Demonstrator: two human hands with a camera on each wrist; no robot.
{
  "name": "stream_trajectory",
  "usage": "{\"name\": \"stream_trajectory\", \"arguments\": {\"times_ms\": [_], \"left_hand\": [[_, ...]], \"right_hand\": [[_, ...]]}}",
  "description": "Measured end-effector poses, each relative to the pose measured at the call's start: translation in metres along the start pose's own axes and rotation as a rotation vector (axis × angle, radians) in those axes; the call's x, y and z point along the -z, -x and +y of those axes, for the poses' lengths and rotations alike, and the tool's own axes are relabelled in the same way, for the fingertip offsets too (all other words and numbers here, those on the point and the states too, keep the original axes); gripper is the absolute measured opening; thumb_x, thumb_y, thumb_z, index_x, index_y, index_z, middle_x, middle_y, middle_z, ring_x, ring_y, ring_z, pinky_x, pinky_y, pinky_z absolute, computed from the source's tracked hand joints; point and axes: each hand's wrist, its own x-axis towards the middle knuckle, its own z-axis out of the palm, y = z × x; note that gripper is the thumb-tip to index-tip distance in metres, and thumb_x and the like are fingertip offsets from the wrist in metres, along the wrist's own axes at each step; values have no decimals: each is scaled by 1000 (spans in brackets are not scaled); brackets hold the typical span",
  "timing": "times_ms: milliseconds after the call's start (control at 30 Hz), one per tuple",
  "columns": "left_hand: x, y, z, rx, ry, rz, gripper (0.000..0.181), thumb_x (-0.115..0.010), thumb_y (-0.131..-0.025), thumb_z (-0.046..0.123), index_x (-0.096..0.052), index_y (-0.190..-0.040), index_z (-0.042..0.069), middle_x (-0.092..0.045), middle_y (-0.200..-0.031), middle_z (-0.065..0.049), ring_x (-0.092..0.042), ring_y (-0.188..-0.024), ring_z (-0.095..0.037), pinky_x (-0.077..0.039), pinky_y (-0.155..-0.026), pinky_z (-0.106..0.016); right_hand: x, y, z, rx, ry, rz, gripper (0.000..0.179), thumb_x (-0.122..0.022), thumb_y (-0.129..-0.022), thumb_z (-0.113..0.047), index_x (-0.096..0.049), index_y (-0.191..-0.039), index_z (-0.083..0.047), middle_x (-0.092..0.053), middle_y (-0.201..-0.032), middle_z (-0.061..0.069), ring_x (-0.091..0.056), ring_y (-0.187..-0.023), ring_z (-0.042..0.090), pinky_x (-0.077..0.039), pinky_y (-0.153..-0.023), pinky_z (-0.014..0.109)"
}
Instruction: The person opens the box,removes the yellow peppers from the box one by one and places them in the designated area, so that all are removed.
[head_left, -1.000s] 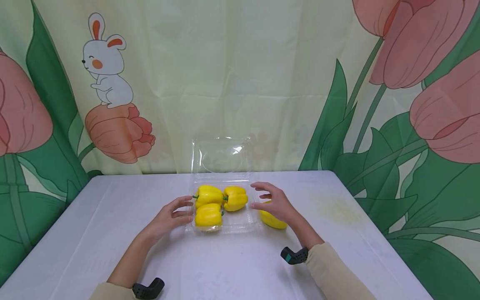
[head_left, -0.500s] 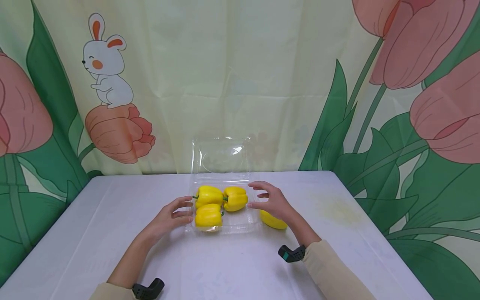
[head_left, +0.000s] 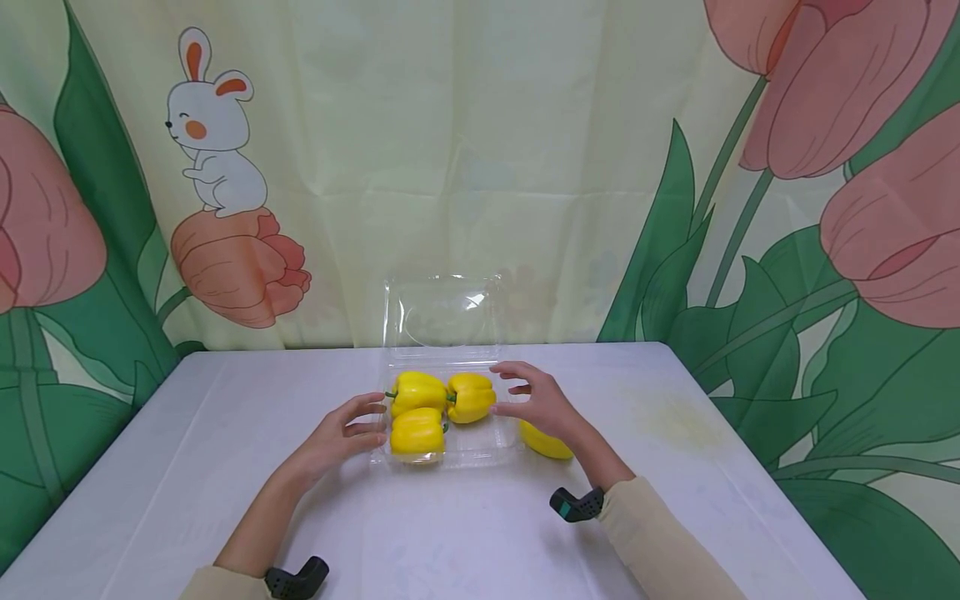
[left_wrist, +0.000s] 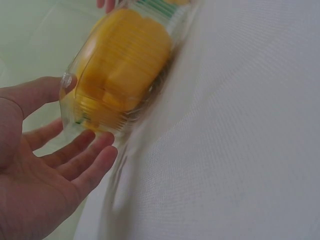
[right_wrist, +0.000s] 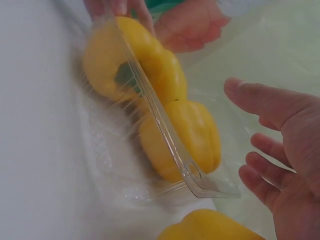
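A clear plastic clamshell box (head_left: 480,446) lies on the table with its lid (head_left: 442,312) standing up at the back. Inside it are three yellow bell peppers: one at the back left (head_left: 417,392), one at the back right (head_left: 471,397) and one at the front left (head_left: 416,432). My left hand (head_left: 348,433) is at the box's left side; in the left wrist view its thumb overlaps the rim and the fingers extend along the wall. My right hand (head_left: 543,406) hovers beside the right rim, holding nothing, fingers loosely bent. Below it lies a fourth yellow pepper (head_left: 545,441), partly hidden, outside the box.
A white cloth covers the table (head_left: 465,533). Behind the far edge hangs a curtain (head_left: 540,167) printed with tulips and a rabbit. Each wrist wears a small black device, one on the left wrist (head_left: 297,578) and one on the right (head_left: 576,505).
My right hand has drifted slightly left, toward the box's right rim and the back right pepper. The left hand, the box and the peppers have stayed put.
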Motion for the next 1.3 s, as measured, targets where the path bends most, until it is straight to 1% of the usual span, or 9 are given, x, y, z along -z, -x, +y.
{"name": "stream_trajectory", "arguments": {"times_ms": [133,367,567,867,1100,1300], "left_hand": [[0,0,0,-1,3,0,68,-70,-88,28,-36,-146,19,-42,-148,-16,-51,-129,-36,-52,-100,-43],[0,0,0,-1,1,-2,67,-69,-89,27,-36,-146,20,-42,-148,-16,-51,-129,-35,-52,-100,-43],[1,1,1,-2,-12,-6,68,-70,-88,30,-35,-147,21,-41,-149,-16,-51,-129,-35,-52,-99,-43],[0,0,0,3,-9,-4,69,-71,-87,31,-36,-147,21,-41,-149,-16,-51,-129,-35,-51,-100,-43],[0,0,0,3,-5,-2,69,-71,-87,30,-36,-147,20,-41,-148,-16,-51,-129,-35,-52,-100,-43],[0,0,0,3,6,-4,70,-71,-87,30,-36,-146,21,-41,-149,-16,-50,-130,-35,-51,-101,-44]], "right_hand": [[-2,-2,1,3,8,-2,57,-80,-79,-18,-57,-132,-22,-54,-139,1,-52,-126,27,-49,-103,44],[-4,-5,1,-7,4,-8,58,-80,-79,-19,-57,-132,-22,-54,-139,1,-52,-126,27,-49,-103,46],[-8,-8,-1,-15,7,-14,57,-81,-78,-19,-58,-131,-24,-54,-139,2,-51,-127,32,-49,-103,46],[-10,-9,-3,-25,-8,-26,58,-80,-79,-18,-58,-132,-20,-54,-139,3,-51,-128,33,-47,-104,48],[-13,-12,-2,-23,21,-36,58,-80,-79,-18,-57,-132,-16,-55,-138,4,-52,-126,32,-48,-103,47],[-15,-15,0,-13,34,-37,57,-81,-78,-19,-58,-131,-17,-56,-136,3,-52,-125,30,-49,-103,46]]}}
